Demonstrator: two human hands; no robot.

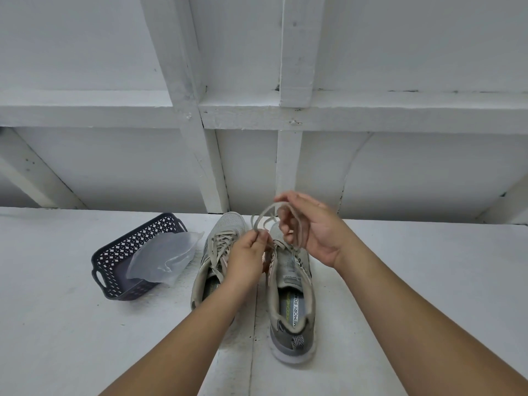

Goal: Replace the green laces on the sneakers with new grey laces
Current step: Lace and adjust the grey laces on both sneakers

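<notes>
Head view shows the left hand point(248, 254) pinching a loose grey lace point(264, 217) between thumb and fingers, while the right hand point(310, 225) has the lace's loops draped round its curled fingers. Both hands hover above two grey sneakers: the left sneaker point(213, 252) is laced, the right sneaker point(291, 295) lies open. They stand on a white counter point(414, 281). Left of them sits a dark basket point(120, 252) with a clear plastic bag point(165, 255) spilling out.
</notes>
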